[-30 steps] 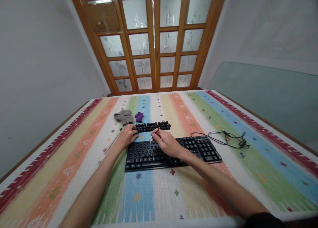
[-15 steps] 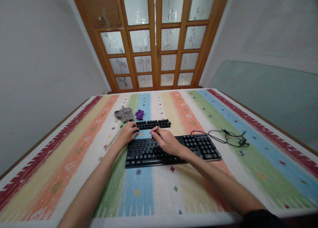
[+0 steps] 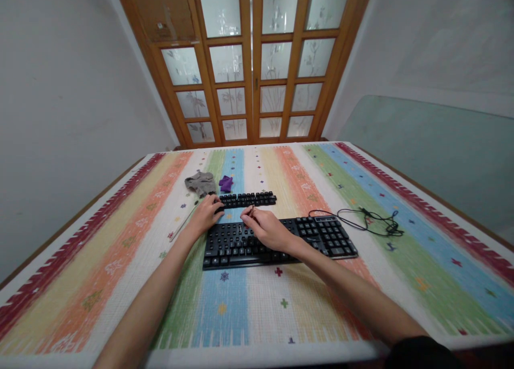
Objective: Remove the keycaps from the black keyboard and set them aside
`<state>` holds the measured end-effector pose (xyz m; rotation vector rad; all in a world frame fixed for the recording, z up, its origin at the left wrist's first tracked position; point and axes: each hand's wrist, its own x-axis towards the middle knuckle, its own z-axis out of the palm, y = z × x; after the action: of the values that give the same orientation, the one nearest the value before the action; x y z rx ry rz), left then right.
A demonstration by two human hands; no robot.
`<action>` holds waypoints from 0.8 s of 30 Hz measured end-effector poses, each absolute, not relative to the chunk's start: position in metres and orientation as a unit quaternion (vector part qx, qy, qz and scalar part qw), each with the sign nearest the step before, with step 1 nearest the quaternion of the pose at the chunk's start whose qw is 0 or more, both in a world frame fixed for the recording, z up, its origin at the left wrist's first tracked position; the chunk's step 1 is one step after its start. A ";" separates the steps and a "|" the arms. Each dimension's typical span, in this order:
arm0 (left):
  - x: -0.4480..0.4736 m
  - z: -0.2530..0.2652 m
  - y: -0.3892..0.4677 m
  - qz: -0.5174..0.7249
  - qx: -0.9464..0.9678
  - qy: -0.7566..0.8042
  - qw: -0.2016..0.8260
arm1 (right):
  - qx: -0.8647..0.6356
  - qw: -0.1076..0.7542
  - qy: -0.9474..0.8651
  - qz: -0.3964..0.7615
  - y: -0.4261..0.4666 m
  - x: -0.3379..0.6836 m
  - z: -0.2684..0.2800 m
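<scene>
Head view: right hand [image 3: 266,229] pinches a tool [image 3: 252,209]; left hand [image 3: 205,215], grip unclear; keycaps [image 3: 249,200] seem light, stiff, best held by their sides.

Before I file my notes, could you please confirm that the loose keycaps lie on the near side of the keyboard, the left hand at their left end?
Not the near side: the head view shows the loose keycaps on the far side of the keyboard, the left hand at their left end.
</scene>
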<state>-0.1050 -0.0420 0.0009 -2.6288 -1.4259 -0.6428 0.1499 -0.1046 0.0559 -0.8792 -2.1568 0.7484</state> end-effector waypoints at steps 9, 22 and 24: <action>-0.112 0.002 -0.044 -0.219 -0.845 -0.486 0.036 | -0.332 0.316 -0.834 0.306 -0.109 0.153 0.055; -0.122 0.003 -0.071 -0.269 -0.835 -0.478 0.041 | -0.325 0.306 -0.817 0.364 -0.117 0.144 0.038; -0.121 0.004 -0.080 -0.285 -0.840 -0.461 0.020 | -0.334 0.313 -0.804 0.380 -0.119 0.140 0.032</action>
<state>-0.1213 -0.0803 0.0042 -2.6063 -1.4299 -0.8838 0.1398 -0.1187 0.0320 -0.8800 -2.1196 1.0015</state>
